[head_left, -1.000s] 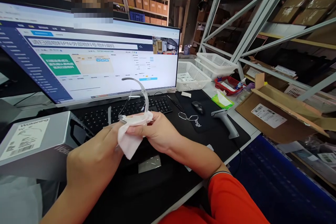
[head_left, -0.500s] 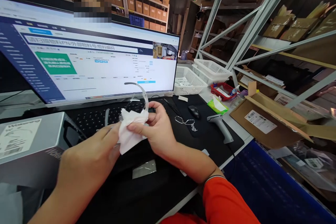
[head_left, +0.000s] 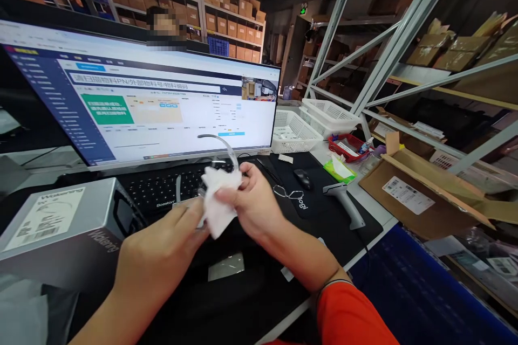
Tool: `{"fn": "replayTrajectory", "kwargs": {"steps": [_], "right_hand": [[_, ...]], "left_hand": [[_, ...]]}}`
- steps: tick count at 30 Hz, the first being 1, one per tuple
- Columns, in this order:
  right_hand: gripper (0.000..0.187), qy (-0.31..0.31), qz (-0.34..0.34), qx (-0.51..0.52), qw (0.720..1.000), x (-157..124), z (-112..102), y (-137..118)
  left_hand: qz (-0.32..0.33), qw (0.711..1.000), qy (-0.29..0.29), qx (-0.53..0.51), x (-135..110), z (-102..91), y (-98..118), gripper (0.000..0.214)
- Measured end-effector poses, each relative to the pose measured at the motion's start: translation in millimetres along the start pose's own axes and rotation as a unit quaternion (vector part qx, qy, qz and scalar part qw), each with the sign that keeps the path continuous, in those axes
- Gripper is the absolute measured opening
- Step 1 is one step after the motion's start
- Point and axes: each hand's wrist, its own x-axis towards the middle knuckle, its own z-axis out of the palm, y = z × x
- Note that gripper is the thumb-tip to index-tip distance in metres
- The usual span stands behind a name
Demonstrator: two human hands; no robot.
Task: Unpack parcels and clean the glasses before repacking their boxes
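My right hand [head_left: 257, 199] pinches a crumpled white tissue [head_left: 220, 207] around a pair of clear glasses [head_left: 231, 152]. One curved see-through temple with a grey tip rises above the tissue. On the other side, my left hand [head_left: 162, 242] is closed on the glasses, its fingertips against the tissue's left edge. Most of the frame and the lenses are hidden by the tissue and fingers. Beyond the hands lies a black keyboard [head_left: 151, 194]. A thin metal frame [head_left: 288, 192], shaped like spectacle rims, rests on the black mat to the right.
A grey Wakening box [head_left: 76, 248] stands at left, below the monitor [head_left: 162, 113]. A mouse [head_left: 302, 179], a barcode scanner [head_left: 346, 206], a tissue pack [head_left: 339, 170], white baskets [head_left: 297, 132] and an open carton [head_left: 404, 188] are rightward. A clear plastic sleeve [head_left: 226, 267] lies in front.
The view has shifted, so most things sit slightly lower and further right. Both hands keep hold of the glasses and tissue; the tissue's folds differ a little.
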Motion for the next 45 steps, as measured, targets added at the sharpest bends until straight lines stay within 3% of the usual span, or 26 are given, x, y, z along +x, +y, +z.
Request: {"fn": "replayTrajectory", "kwargs": {"steps": [2, 4, 8, 10, 13, 17, 19, 22, 24, 26, 30, 32, 38, 40, 45], "right_hand": [[0.078, 0.017, 0.020, 0.030, 0.999, 8.0, -5.0, -15.6], [0.076, 0.029, 0.022, 0.039, 0.999, 7.7, -4.1, -15.6], [0.082, 0.034, -0.053, -0.005, 0.998, -13.6, 10.5, 20.4], [0.086, 0.017, -0.060, -0.022, 0.998, -19.8, 14.4, 29.0], [0.085, 0.005, -0.027, -0.002, 1.000, -10.8, 8.4, 10.6], [0.077, 0.045, 0.006, 0.047, 0.998, 7.1, -4.1, -19.5], [0.076, 0.053, -0.012, 0.040, 0.998, 4.9, -3.2, -11.9], [0.079, 0.041, -0.050, -0.012, 0.998, -8.3, 5.2, 18.8], [0.083, 0.021, -0.040, -0.038, 0.998, -14.0, 9.6, 31.7], [0.085, 0.005, -0.019, -0.027, 0.999, -12.2, 9.4, 27.4], [0.076, 0.016, 0.008, 0.054, 0.998, 2.0, -0.5, -8.4], [0.072, 0.032, 0.001, 0.071, 0.997, 2.8, -2.1, -13.5], [0.084, 0.013, -0.015, -0.017, 1.000, -15.7, 11.4, 24.1], [0.082, 0.001, -0.005, -0.002, 1.000, -10.8, 9.1, 18.2], [0.065, 0.002, 0.025, 0.097, 0.995, 12.8, -4.8, -13.8]], "left_hand": [[0.027, 1.000, 0.013, 0.009, 4.2, 1.5, 7.4, 0.017], [0.029, 0.999, 0.015, 0.022, 6.2, 1.3, 9.5, 0.017], [-0.013, 0.999, 0.010, 0.030, 2.0, -4.8, -0.9, 0.018], [-0.019, 1.000, 0.007, 0.018, 0.0, -7.1, -4.5, 0.022], [-0.005, 1.000, 0.005, 0.012, 1.7, -4.1, 0.3, 0.023], [0.027, 0.999, 0.014, -0.017, 3.5, 4.7, 9.9, 0.020], [0.016, 1.000, -0.001, -0.015, -0.9, 6.3, 6.7, 0.025], [-0.029, 0.999, -0.020, 0.002, -11.2, 6.1, -4.5, 0.042], [-0.058, 0.998, -0.007, -0.001, -15.5, 6.5, -8.1, 0.052], [-0.071, 0.997, 0.006, -0.006, -15.7, 8.2, -4.6, 0.054], [-0.002, 1.000, 0.007, 0.013, -11.8, 11.5, 12.2, 0.042], [0.021, 1.000, -0.005, 0.022, -11.7, 10.6, 14.9, 0.036], [-0.042, 0.999, 0.013, 0.020, -15.3, 5.5, -5.2, 0.044], [-0.050, 0.999, 0.001, -0.002, -14.5, 6.1, -5.9, 0.044], [-0.050, 0.998, -0.046, -0.014, -12.9, 11.6, 3.1, 0.020]]}}
